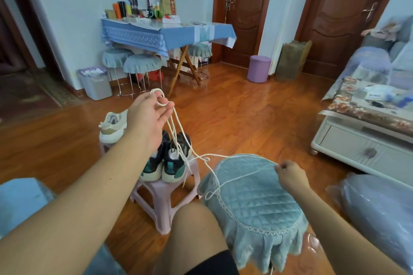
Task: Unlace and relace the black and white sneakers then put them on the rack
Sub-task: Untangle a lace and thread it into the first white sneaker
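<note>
Far left, one grey bin (95, 83) stands against the wall, and beside it one tabletop (169, 33) under a blue cloth carries a crowd of bottles and boxes, too small to count. Three round stools with grey-green covers (143, 63) are tucked under and beside it.

Nearer, one pale beige sneaker (112, 126) sits on a stool edge just left of the raised left hand (152, 111). That hand is held up with palm showing and fingers mostly straight, the thumb and forefinger pinching a small loop of white lace (178, 127). From there two strands hang down to the pair of dark sneakers (166, 161), two shoes with white soles and teal heel marks, standing heel-toward-camera side by side on one pink plastic stool (165, 194). They look navy or black; the light makes it hard to say.

The lace runs on rightward, with one small knot in mid-air, across one near stool with a quilted teal cover (257, 203), to the right hand (290, 174). Its fingers are curled, pinching the lace end.

Far right stand one purple round bin (259, 69), two brown doors (344, 20) and one low white cabinet (366, 140).
</note>
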A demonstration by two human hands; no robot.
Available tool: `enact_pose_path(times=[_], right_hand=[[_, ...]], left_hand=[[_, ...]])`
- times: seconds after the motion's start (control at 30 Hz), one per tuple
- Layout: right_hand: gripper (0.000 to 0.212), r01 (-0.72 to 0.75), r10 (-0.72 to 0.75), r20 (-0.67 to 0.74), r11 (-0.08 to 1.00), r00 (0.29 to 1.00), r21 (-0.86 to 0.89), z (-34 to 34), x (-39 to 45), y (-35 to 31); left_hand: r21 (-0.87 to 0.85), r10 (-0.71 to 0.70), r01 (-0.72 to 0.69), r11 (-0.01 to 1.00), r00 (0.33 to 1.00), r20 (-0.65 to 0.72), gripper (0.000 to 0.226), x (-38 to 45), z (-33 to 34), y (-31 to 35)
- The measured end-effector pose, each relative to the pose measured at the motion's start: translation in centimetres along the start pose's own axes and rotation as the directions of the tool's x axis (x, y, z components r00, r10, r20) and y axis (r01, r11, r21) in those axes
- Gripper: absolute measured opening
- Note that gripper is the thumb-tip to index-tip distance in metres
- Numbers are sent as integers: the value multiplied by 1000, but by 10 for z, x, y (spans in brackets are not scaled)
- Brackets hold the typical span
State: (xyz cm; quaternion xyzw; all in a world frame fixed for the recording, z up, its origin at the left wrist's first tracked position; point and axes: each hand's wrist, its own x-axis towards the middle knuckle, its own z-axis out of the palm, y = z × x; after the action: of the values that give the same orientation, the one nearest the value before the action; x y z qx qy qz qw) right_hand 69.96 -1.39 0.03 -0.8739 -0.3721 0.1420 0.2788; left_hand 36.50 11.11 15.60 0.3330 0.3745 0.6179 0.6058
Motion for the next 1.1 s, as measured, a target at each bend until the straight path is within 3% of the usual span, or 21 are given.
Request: enact_pose_path(times=[0.1, 0.3, 0.47, 0.57, 0.67, 0.77, 0.83, 0.93, 1.03, 1.1], right_hand=[[18, -47, 50, 34, 996, 998, -77, -1, 13, 9], [21, -65, 81, 50, 959, 995, -275, 17, 9, 20], [20, -44, 51, 14, 945, 999, -323, 23, 0, 14], [23, -50, 46, -19, 944, 999, -327, 25, -5, 14], [26, -31, 18, -43, 946, 999, -321, 29, -13, 8], [29, -44, 35, -31, 932, 999, -360, 27, -17, 1], [30, -64, 65, -10, 924, 998, -377, 23, -17, -1], [33, -97, 96, -21, 924, 995, -371, 22, -15, -2], [36, -150, 137, -63, 917, 989, -369, 27, -26, -14], [37, -185, 146, -123, 885, 982, -427, 32, -35, -31]], left_hand=[[47, 48, -47, 998, 999, -16, 17, -2, 7, 1], [95, 329, -316, 944, 925, -191, 20, 16, 1, 15], [143, 380, -354, 924, 892, -246, 21, 28, -16, 38], [215, 439, -385, 898, 826, -353, 27, 41, -42, 66], [231, 395, -323, 918, 808, -437, 18, 52, -83, 94], [368, 159, -37, 929, 938, -307, 13, 45, -109, 102], [504, 26, 76, 860, 981, -191, 10, 35, -114, 101], [641, -4, 49, 766, 997, -71, 12, 22, -116, 109], [807, -52, -10, 590, 997, 50, 16, 12, -121, 120], [823, -105, -15, 567, 990, 91, 17, 5, -117, 124]])
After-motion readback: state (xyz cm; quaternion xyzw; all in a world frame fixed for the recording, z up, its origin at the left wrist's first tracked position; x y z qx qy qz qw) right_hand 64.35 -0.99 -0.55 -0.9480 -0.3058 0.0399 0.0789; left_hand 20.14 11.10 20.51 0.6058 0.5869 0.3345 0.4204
